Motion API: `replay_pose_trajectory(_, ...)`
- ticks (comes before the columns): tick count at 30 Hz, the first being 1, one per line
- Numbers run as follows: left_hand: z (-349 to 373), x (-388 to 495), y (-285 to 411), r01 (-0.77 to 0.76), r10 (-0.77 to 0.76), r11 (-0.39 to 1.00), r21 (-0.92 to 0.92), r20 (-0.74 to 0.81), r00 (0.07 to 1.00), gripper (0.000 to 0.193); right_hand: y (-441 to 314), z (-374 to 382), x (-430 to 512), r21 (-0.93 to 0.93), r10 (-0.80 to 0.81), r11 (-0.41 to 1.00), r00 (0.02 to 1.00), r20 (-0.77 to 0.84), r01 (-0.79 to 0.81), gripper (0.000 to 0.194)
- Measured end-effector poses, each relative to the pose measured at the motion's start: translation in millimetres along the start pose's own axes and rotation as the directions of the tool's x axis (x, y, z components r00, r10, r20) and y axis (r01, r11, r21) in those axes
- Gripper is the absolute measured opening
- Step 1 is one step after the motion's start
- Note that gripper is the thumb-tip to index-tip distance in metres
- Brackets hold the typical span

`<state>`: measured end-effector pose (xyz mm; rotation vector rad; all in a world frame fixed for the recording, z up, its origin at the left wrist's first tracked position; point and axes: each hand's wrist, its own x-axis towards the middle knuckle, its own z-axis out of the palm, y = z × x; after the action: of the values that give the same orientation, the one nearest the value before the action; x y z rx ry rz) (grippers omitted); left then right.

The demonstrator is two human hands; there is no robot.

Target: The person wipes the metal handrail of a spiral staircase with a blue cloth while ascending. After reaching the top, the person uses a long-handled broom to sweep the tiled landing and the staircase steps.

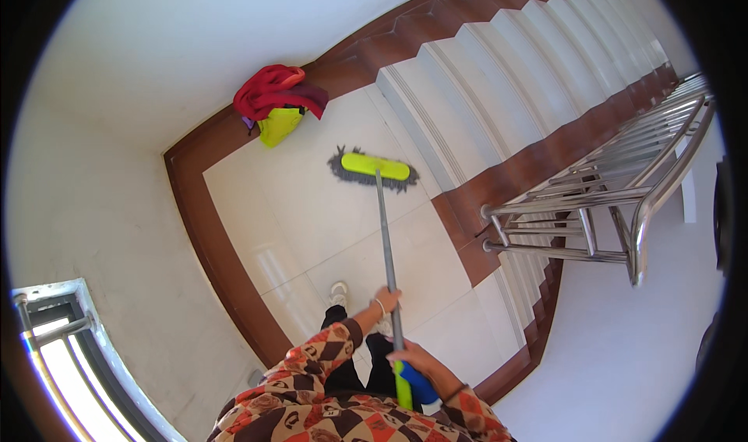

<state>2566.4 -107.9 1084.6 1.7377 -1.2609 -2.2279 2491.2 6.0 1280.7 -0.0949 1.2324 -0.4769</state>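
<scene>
A flat dust mop with a lime-green head (374,166) and a grey fringe rests on the pale tiled landing. From the head its grey pole (386,237) runs back towards my body and ends in a lime-green grip (402,385). My left hand (387,299), with a bracelet at the wrist, is closed around the pole. Lower down, my right hand (414,357) holds the pole just above the green grip. A blue object (418,382) sits beneath the right hand beside the grip; its kind and how it is held are partly hidden.
A red cloth (274,91) lies over a lime-green bag-like item (280,125) by the wall. Stairs (467,80) rise at the upper right; another flight (520,278) lies below the stainless-steel railing (637,232). A barred window (64,354) is at the lower left.
</scene>
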Motion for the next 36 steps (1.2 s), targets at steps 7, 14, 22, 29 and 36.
replay_pose_trajectory(7,-89,33,-2,-0.101,0.092,0.993,-0.058,-0.141,0.986,0.035,-8,33,100,-0.007,-0.056,0.998,0.983,0.174,0.058,0.066)
replay_pose_trajectory(14,-4,23,-73,-0.067,0.068,0.998,0.013,-0.244,0.967,0.039,83,-71,73,-0.392,-0.174,0.9,0.982,0.078,0.19,0.039)
replay_pose_trajectory(22,181,-79,-248,0.077,-0.093,0.972,0.221,0.065,0.994,0.058,311,-156,-76,-0.266,-0.165,0.952,0.986,-0.029,0.152,0.028)
replay_pose_trajectory(29,334,-254,-284,0.253,-0.474,0.869,0.425,0.57,0.671,0.061,485,-170,-267,-0.205,0.072,0.972,0.975,-0.21,-0.116,0.031)
replay_pose_trajectory(36,356,-257,-309,0.357,-0.334,0.934,0.03,0.429,0.839,0.031,472,-156,-274,-0.24,0.01,0.969,0.974,-0.227,-0.065,0.042)
